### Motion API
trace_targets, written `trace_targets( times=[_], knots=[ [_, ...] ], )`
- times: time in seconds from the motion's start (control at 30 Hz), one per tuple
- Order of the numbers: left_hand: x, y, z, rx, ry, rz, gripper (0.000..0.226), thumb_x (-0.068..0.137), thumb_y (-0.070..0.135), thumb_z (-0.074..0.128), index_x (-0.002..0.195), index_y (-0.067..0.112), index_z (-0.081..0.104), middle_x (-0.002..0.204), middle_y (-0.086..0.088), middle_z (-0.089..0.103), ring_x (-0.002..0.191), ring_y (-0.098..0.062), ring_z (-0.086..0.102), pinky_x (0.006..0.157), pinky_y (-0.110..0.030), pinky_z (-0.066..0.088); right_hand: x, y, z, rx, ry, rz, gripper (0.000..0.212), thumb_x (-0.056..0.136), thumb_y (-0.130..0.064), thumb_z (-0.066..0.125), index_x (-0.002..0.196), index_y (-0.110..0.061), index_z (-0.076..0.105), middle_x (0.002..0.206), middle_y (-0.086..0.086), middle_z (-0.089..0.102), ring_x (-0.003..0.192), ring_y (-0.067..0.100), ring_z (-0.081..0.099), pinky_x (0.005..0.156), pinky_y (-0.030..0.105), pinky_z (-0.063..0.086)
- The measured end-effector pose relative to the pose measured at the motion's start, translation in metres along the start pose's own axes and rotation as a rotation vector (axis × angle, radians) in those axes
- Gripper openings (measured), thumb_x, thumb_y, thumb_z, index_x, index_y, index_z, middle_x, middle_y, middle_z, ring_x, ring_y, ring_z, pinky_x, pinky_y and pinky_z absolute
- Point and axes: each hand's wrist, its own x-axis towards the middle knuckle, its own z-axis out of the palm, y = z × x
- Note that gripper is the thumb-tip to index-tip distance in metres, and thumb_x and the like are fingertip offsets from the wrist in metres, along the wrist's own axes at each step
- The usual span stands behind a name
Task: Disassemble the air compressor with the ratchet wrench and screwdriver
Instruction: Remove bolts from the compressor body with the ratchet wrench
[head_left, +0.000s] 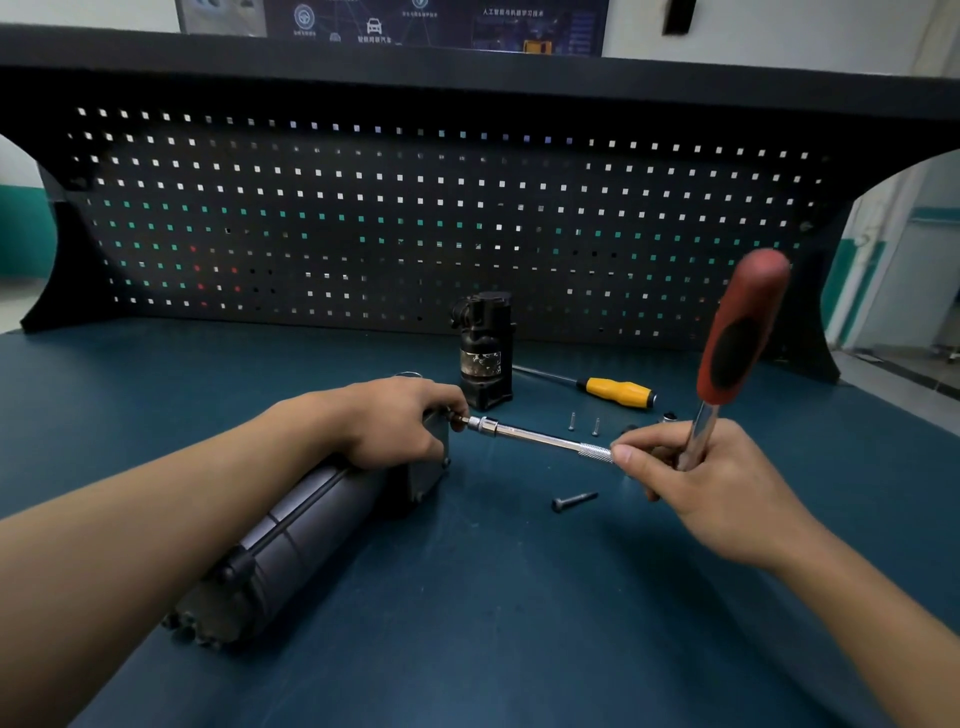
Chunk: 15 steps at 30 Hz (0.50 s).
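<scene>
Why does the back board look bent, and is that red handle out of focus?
Head view: the wide-angle lens bows the pegboard at its edges; head view: the ratchet wrench has a smeared red handle, probably motion blur; head view: the steel extension bar carries bright glare.

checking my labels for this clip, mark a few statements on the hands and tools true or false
1. The right hand holds the ratchet wrench, red handle pointing up. True.
2. The left hand holds the yellow screwdriver. False: the screwdriver lies on the bench; the left hand grips the compressor.
3. A loose bolt lies on the bench near the right hand. True.
4. The socket hangs well clear of the compressor. False: its tip meets the compressor's end, by the left hand's fingers.
</scene>
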Motion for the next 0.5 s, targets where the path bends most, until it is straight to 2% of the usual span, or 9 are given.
trace_targets(
  times=[0.13,0.33,0.43,0.5],
  knots=[
    [0.0,0.0,0.0,0.005,0.003,0.001,0.032,0.084,0.028,0.066,0.106,0.042,0.049,0.109,0.001,0.059,0.101,-0.019,0.054,0.094,-0.04,0.046,0.001,0.002,0.001,-0.012,0.0,-0.032,0.012,0.089,-0.035,0.072,0.081,-0.043,0.076,0.068,0.013,0.064,0.068,0.032,0.06,0.061,0.036,0.049],
    [0.0,-0.001,0.001,0.0,0.009,0.003,0.032,0.084,0.027,0.066,0.108,0.041,0.051,0.108,0.003,0.058,0.099,-0.017,0.053,0.093,-0.038,0.045,0.002,0.007,0.003,-0.029,0.01,-0.05,0.009,0.088,-0.038,0.071,0.083,-0.042,0.076,0.07,0.014,0.064,0.066,0.035,0.058,0.065,0.047,0.051],
    [0.0,-0.001,0.001,-0.023,0.009,-0.011,0.036,0.084,0.026,0.066,0.116,0.038,0.054,0.109,0.002,0.058,0.099,-0.017,0.053,0.093,-0.038,0.045,0.003,0.01,0.003,-0.044,0.025,-0.056,0.009,0.089,-0.038,0.071,0.084,-0.044,0.075,0.07,0.013,0.063,0.065,0.033,0.056,0.066,0.046,0.052],
    [0.0,-0.001,0.0,-0.015,-0.004,-0.015,0.043,0.085,0.026,0.066,0.125,0.037,0.054,0.117,0.002,0.058,0.107,-0.018,0.053,0.099,-0.039,0.043,0.003,0.011,0.003,-0.045,0.024,-0.071,0.011,0.089,-0.033,0.072,0.086,-0.043,0.075,0.072,0.013,0.064,0.069,0.033,0.057,0.069,0.047,0.052]
  ],
)
